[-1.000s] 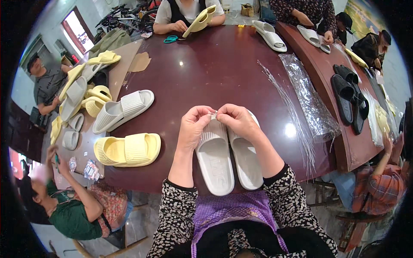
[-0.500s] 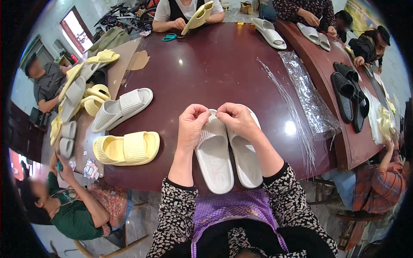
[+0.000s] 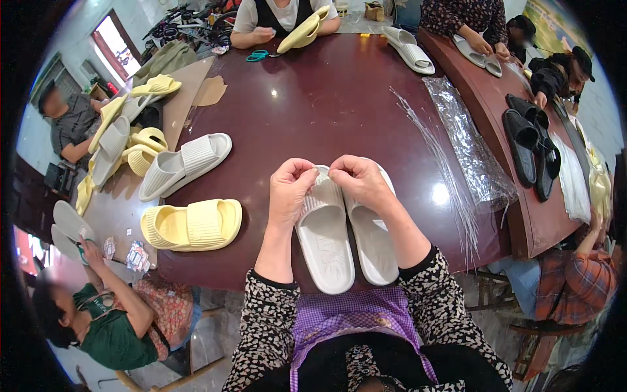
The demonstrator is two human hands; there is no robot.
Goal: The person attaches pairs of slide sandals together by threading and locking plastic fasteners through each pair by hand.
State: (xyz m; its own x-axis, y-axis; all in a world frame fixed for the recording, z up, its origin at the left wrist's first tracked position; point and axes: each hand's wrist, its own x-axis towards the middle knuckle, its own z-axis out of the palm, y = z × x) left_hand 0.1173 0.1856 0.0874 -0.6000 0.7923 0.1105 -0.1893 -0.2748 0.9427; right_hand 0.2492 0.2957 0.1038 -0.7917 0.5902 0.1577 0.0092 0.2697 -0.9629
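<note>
Two light grey slippers lie side by side before me at the table's near edge, heels toward me: the left slipper (image 3: pixel 328 251) and the right slipper (image 3: pixel 375 248). Over their toe ends both hands meet in a pinch. My left hand (image 3: pixel 292 186) is closed, thumb against forefinger, above the left slipper's ribbed strap. Close beside it, my right hand (image 3: pixel 362 183) pinches likewise and covers much of the right slipper's strap. Whatever thin thing is between the fingertips is too small to make out. To the left lie a yellow slipper (image 3: pixel 192 225) and a grey slipper (image 3: pixel 189 163).
Thin clear strips (image 3: pixel 437 163) and a plastic bag (image 3: pixel 467 144) lie to the right on the dark red table (image 3: pixel 307 98). Black slippers (image 3: pixel 520 144) rest on the side table. Teal scissors (image 3: pixel 257 56) are at the far edge. Several co-workers handle slippers around the tables.
My hands and the slippers before me have hardly moved. At the lower left, a co-worker has raised a grey pair and turned its soles. The far co-worker's yellow slippers have tilted lower.
</note>
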